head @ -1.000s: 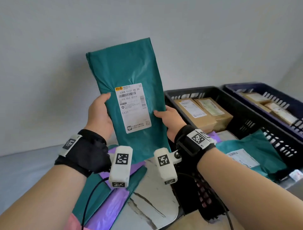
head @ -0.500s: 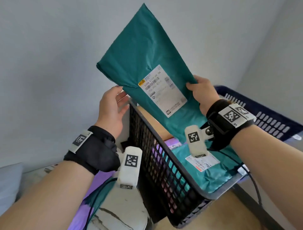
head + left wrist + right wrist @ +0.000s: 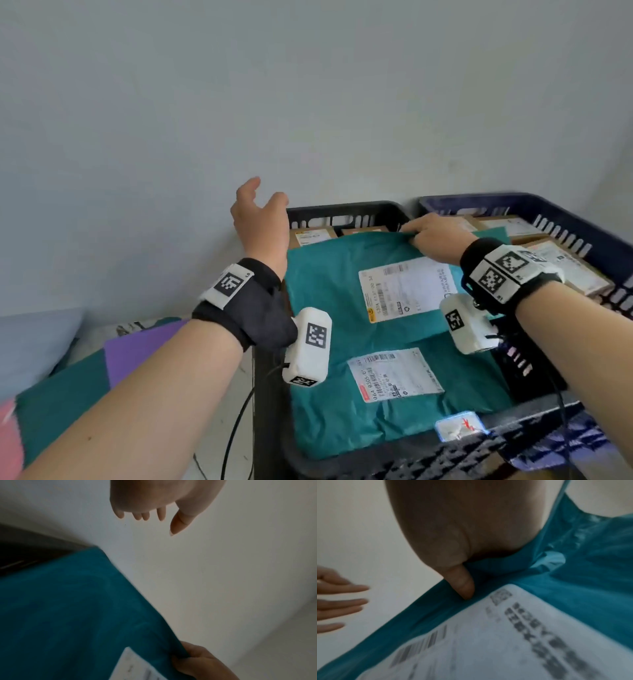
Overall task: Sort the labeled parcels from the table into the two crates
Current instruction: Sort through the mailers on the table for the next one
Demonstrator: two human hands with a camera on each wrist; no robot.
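Teal parcel (image 3: 329,284) has swung down from upright and now lies label-up in the black crate (image 3: 346,209) on another teal mailer, so this sort is nearly done. Right hand (image 3: 435,236) still pinches its far edge; left hand (image 3: 260,219) has let go, fingers spread. Only the right wrist view shows that thumb-over-edge grip.

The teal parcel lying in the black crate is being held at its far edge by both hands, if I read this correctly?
Not quite: only the right hand pinches the far edge of the teal parcel in the black crate. The head view shows the left hand raised clear of it, fingers relaxed and holding nothing.
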